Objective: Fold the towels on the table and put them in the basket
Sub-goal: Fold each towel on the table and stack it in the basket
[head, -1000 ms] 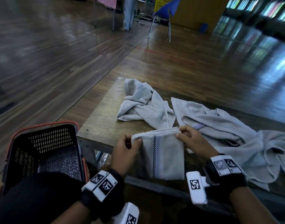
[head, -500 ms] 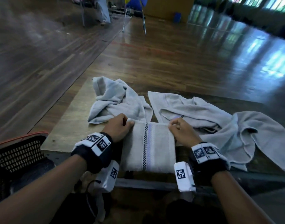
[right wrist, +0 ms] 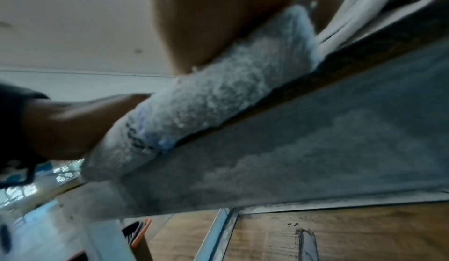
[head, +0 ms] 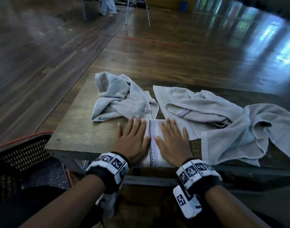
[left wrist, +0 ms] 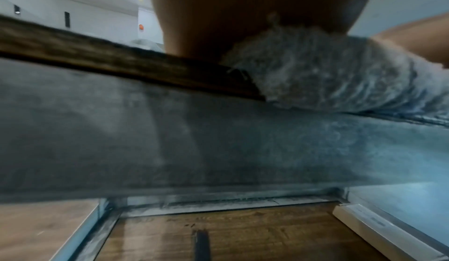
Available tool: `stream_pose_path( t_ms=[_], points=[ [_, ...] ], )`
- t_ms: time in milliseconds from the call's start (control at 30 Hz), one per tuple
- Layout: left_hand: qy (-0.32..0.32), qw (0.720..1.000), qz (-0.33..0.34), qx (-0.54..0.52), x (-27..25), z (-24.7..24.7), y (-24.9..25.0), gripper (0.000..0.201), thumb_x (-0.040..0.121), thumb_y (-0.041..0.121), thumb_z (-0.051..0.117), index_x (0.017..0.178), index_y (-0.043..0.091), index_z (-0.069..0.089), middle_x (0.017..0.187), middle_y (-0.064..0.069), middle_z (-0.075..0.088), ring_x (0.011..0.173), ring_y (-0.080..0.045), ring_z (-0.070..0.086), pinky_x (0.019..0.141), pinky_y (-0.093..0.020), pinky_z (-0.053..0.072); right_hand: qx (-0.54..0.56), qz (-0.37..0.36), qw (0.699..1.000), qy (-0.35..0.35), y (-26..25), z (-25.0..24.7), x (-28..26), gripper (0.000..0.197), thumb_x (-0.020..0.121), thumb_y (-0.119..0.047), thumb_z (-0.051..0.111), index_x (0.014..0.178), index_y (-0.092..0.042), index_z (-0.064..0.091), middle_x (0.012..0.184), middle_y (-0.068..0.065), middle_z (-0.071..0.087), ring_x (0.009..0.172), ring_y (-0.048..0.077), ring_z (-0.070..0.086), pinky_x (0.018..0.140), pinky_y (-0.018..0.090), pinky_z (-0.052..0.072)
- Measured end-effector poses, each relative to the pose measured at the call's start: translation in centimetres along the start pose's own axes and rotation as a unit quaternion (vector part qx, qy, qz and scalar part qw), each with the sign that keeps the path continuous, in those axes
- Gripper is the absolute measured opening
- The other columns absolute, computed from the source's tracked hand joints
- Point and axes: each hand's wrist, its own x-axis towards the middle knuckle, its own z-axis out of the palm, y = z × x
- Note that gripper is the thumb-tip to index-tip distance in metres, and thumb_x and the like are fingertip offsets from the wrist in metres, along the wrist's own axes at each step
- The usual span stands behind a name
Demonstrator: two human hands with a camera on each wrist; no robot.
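Observation:
A folded white towel (head: 153, 145) with a checkered stripe lies at the table's (head: 78, 132) near edge. My left hand (head: 132, 137) lies flat on its left half, fingers straight. My right hand (head: 172, 139) lies flat on its right half, fingers spread. Both wrist views look up from below the table edge: the folded towel's (left wrist: 328, 69) edge bulges over it under my left palm (left wrist: 243, 15), and the same towel (right wrist: 206, 100) sits under my right palm (right wrist: 218, 15). The black basket (head: 25, 153) with an orange rim stands at the lower left, beside the table.
A crumpled pale towel (head: 122, 99) lies just beyond my left hand. Two more loose towels (head: 215, 109) spread over the table's right side, one (head: 256, 134) hanging toward the front edge. Chair legs (head: 137, 12) stand far back on the wooden floor.
Both hands let go of the towel's far corners and now lie flat on top of it. The towel is folded onto the table instead of hanging over the front edge.

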Motion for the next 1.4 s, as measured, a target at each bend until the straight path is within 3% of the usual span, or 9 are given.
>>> stream_pose_path(
  t_ms=[167, 333, 500, 633, 833, 933, 1100, 1267, 1400],
  points=[
    [-0.032, 0.998, -0.056, 0.007, -0.8, -1.1, -2.1, 0.060, 0.095, 0.048, 0.012, 0.148, 0.022, -0.001, 0.159, -0.001, -0.004, 0.146, -0.017, -0.008, 0.116, -0.054, -0.006, -0.013, 0.078, 0.997, 0.016, 3.2, -1.2, 0.1, 0.072, 0.089, -0.065, 0.014, 0.148, -0.028, -0.003, 0.156, 0.000, -0.021, 0.138, 0.017, -0.031, 0.109, 0.050, -0.019],
    [0.076, 0.990, -0.110, -0.039, -2.1, -2.7, -3.0, 0.038, 0.090, 0.050, 0.037, 0.104, 0.023, 0.059, 0.120, -0.004, 0.055, 0.117, -0.025, 0.045, 0.101, -0.046, 0.027, 0.012, 0.137, 0.984, 0.115, 4.9, -2.9, -1.3, 0.039, 0.090, -0.052, 0.035, 0.103, -0.024, 0.060, 0.125, 0.007, 0.051, 0.122, 0.027, 0.035, 0.103, 0.049, 0.022],
    [-0.002, 0.981, -0.167, -0.095, -1.6, -3.1, -2.0, 0.048, 0.080, 0.067, 0.042, 0.060, 0.023, 0.045, 0.078, 0.002, 0.057, 0.091, -0.026, 0.056, 0.081, -0.042, 0.029, 0.114, 0.151, 0.982, 0.010, 4.6, -3.1, -2.2, 0.059, 0.075, -0.073, 0.039, 0.058, -0.022, 0.062, 0.080, -0.004, 0.064, 0.104, 0.025, 0.047, 0.095, 0.046, 0.025],
    [-0.027, 0.978, -0.178, -0.109, -0.6, -3.1, -1.2, 0.038, 0.082, 0.060, 0.046, 0.073, 0.023, 0.046, 0.093, -0.004, 0.063, 0.098, -0.030, 0.056, 0.090, -0.045, 0.034, 0.140, 0.171, 0.975, -0.034, 4.1, -3.2, -1.3, 0.057, 0.072, -0.070, 0.049, 0.050, -0.018, 0.054, 0.079, 0.001, 0.065, 0.100, 0.026, 0.052, 0.088, 0.042, 0.028],
    [-0.012, 0.931, -0.153, -0.330, -1.6, -4.5, 0.6, 0.028, 0.086, 0.029, 0.060, 0.064, 0.021, 0.044, 0.065, 0.005, 0.051, 0.060, -0.009, 0.049, 0.051, -0.023, 0.034, 0.209, 0.164, 0.962, -0.067, 4.0, -3.6, -1.6, 0.039, 0.077, -0.051, 0.056, 0.055, -0.020, 0.047, 0.069, 0.000, 0.056, 0.090, 0.028, 0.058, 0.079, 0.038, 0.044],
    [-0.013, 0.874, -0.192, -0.446, -3.5, -4.9, 0.8, 0.020, 0.085, 0.020, 0.063, 0.097, 0.010, 0.052, 0.090, -0.005, 0.060, 0.087, -0.021, 0.059, 0.072, -0.031, 0.048, 0.301, 0.149, 0.940, -0.054, 3.4, -4.3, -3.5, 0.025, 0.082, -0.037, 0.061, 0.071, -0.017, 0.051, 0.074, -0.001, 0.058, 0.075, 0.017, 0.057, 0.063, 0.030, 0.042],
    [-0.074, 0.802, -0.221, -0.550, -8.4, -6.7, 1.3, 0.025, 0.084, 0.014, 0.062, 0.103, -0.002, 0.062, 0.108, -0.026, 0.066, 0.101, -0.040, 0.062, 0.094, -0.051, 0.049, 0.490, 0.146, 0.859, -0.040, 2.2, -6.1, -9.2, 0.039, 0.078, -0.016, 0.071, 0.112, -0.013, 0.054, 0.106, 0.003, 0.063, 0.097, 0.018, 0.060, 0.088, 0.037, 0.050],
    [-0.034, 0.786, -0.152, -0.598, -13.4, -13.1, 3.2, 0.010, 0.084, 0.009, 0.060, 0.090, 0.011, 0.069, 0.094, -0.014, 0.069, 0.088, -0.030, 0.062, 0.077, -0.037, 0.048, 0.583, 0.089, 0.805, -0.057, -0.3, -11.9, -14.8, 0.038, 0.081, 0.002, 0.063, 0.118, -0.002, 0.056, 0.112, 0.014, 0.066, 0.104, 0.026, 0.062, 0.096, 0.044, 0.049],
    [0.014, 0.784, -0.086, -0.614, -16.6, -20.1, 4.8, 0.014, 0.084, 0.008, 0.058, 0.089, 0.018, 0.067, 0.084, -0.001, 0.068, 0.080, -0.017, 0.062, 0.065, -0.028, 0.049, 0.627, 0.015, 0.777, -0.049, -2.8, -18.4, -17.2, 0.018, 0.085, -0.003, 0.058, 0.100, -0.005, 0.066, 0.098, 0.012, 0.071, 0.091, 0.025, 0.065, 0.073, 0.037, 0.054]
  ],
)
